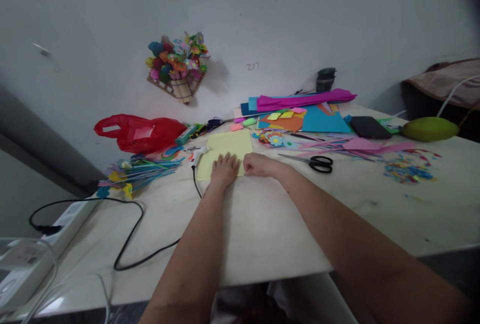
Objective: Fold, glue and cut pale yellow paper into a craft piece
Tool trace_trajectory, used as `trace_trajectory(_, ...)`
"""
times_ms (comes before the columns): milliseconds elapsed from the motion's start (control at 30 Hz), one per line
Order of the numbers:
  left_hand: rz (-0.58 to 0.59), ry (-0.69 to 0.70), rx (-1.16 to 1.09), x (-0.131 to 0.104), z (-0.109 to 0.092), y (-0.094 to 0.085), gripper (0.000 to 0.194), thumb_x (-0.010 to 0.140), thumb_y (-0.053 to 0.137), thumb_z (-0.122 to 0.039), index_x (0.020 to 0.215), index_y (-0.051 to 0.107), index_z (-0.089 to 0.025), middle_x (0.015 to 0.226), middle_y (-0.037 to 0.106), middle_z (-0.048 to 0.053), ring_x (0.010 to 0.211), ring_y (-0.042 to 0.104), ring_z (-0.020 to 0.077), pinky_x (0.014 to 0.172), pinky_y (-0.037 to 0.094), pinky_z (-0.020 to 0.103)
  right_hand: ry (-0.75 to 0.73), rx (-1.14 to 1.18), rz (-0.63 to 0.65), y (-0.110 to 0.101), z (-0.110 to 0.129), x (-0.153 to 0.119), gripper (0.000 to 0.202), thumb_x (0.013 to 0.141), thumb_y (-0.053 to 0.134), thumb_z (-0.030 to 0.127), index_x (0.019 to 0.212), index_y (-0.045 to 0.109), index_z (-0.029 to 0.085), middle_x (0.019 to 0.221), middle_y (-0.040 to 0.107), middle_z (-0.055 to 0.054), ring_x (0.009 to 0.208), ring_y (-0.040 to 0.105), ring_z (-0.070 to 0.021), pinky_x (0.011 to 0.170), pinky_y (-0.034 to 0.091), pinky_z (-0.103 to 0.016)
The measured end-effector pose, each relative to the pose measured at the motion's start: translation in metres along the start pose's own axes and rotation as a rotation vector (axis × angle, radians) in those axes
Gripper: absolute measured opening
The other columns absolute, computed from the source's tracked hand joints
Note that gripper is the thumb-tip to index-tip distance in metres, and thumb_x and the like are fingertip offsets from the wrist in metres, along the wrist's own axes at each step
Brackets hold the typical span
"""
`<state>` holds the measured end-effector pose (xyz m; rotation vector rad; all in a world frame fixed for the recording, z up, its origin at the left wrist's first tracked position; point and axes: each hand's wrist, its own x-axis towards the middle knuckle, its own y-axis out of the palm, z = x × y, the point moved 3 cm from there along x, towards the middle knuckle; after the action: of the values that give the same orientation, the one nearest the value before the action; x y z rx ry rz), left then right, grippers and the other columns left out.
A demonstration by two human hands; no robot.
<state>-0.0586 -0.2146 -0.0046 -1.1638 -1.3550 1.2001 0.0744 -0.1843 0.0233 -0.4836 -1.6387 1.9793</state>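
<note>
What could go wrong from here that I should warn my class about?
The glue gun lies at the yellow sheet's left edge, close to the left hand; if hot, it might burn skin or mark the sheet. Its black cord loops loosely near the left forearm, so a snag could drag the gun. The scissors lie beyond the right forearm, tips toward the right hand; a careless sweep could perhaps meet the point.
</note>
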Motion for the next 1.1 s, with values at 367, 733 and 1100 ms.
trace_trajectory(367,0.023,0.011,0.003,0.000,0.000,-0.001,0.058,0.088,0.010,-0.051,0.137,0.028,-0.027,0.148,0.020,0.001,0.134,0.016,0.0285,0.105,0.019,0.048,0.233,0.044,0.100,-0.006,0.002,-0.007,0.022,0.073,0.057,0.029,0.086,0.069,0.015,0.088,0.068,-0.008,0.071,0.059,-0.0136,0.052,0.032,-0.019)
trace_trajectory(733,0.159,0.188,-0.042,-0.006,0.006,-0.009,0.075,0.078,0.025,-0.068,0.140,0.019,-0.028,0.149,0.011,0.001,0.136,0.004,0.0247,0.108,0.008,0.047,0.253,0.033,0.165,-0.014,0.007,-0.012,0.026,0.076,0.056,0.030,0.092,0.068,0.014,0.085,0.067,-0.007,0.070,0.058,-0.0140,0.050,0.031,-0.020)
trace_trajectory(1100,0.153,0.171,-0.032,-0.005,0.006,-0.008,0.074,0.077,0.026,-0.070,0.139,0.022,-0.030,0.149,0.011,0.000,0.136,0.005,0.0252,0.107,0.010,0.047,0.230,0.035,0.176,-0.018,-0.003,-0.014,0.020,0.074,0.060,0.028,0.085,0.069,0.014,0.080,0.067,-0.007,0.070,0.059,-0.0153,0.052,0.034,-0.020)
